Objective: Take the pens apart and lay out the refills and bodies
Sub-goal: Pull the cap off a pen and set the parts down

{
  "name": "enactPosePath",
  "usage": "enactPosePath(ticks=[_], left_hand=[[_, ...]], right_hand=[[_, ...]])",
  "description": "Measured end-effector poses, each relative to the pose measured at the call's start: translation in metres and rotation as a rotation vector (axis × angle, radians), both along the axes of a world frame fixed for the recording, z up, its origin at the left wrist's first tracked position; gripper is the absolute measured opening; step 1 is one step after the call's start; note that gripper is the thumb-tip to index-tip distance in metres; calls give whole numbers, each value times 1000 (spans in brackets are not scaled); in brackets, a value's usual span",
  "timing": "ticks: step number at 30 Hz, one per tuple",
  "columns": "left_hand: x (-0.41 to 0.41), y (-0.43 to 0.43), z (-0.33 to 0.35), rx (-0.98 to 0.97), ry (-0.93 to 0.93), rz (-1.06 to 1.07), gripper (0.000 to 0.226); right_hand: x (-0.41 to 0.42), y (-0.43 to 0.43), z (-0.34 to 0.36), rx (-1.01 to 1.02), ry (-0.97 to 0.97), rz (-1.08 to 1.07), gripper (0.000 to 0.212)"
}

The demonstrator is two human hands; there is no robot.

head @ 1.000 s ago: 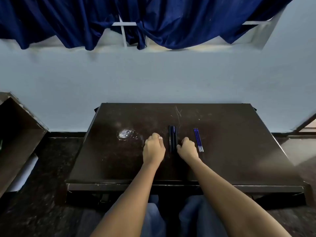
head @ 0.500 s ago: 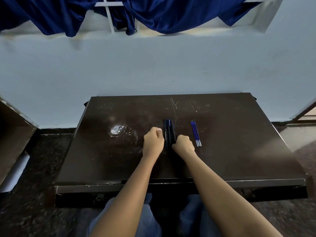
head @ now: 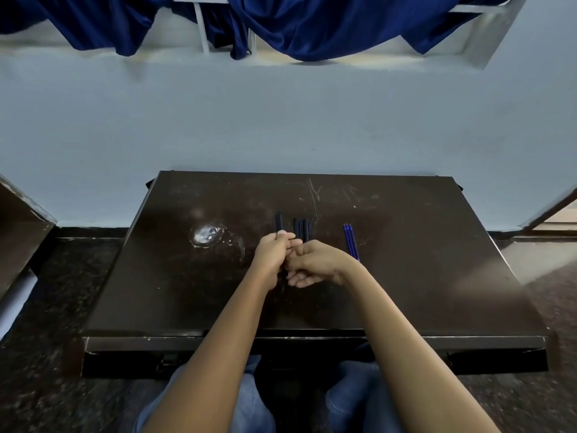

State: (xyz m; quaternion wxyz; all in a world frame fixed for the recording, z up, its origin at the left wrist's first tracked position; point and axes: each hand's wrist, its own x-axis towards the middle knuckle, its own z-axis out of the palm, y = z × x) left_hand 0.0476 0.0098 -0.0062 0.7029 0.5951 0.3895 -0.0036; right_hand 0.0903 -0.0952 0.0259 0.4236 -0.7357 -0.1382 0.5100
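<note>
A dark pen (head: 278,222) sticks up out of my left hand (head: 274,251), which is shut around its lower part. My right hand (head: 317,264) is pressed against the left one, fingers curled toward the pen's near end; whether it grips the pen is hidden. A small bundle of dark pens (head: 302,229) lies on the dark table (head: 421,245) just beyond my hands. To the right of my right wrist lie three blue refills (head: 351,240) side by side, pointing away from me.
A whitish scuffed patch (head: 207,235) marks the tabletop left of my hands. A pale wall rises behind the table under blue curtains (head: 312,23). Dark furniture (head: 18,220) stands at the left, and my knees in blue trousers show under the table's front edge.
My left hand has taken one pen out of the bundle and lifted it to the left. My right hand has come in against the left hand. The refills have not moved.
</note>
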Motion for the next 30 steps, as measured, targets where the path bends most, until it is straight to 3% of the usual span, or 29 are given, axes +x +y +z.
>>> enactPosePath(ticks=[3,6,8,12,15,18,30], left_hand=[[-4,0,3,206,28,-63,25],[-10,-1,11,575,117,-325,23],[-10,-4,13,600,120,-435,24],[-7,-8,14,693,109,-436,41],[-4,-6,13,762,73,-417,33],[0,-7,14,823,71,-447,24],[2,-6,23,957,73,-505,22]], right_hand=[[14,-7,-6,-9,-48,-98,18],[28,-7,-16,83,-111,-435,24],[33,-5,-19,136,-126,-556,22],[36,-1,-20,201,-65,-577,16],[36,2,-22,196,-79,-573,10],[37,4,-21,204,-87,-562,17],[42,-4,-19,285,6,-484,24]])
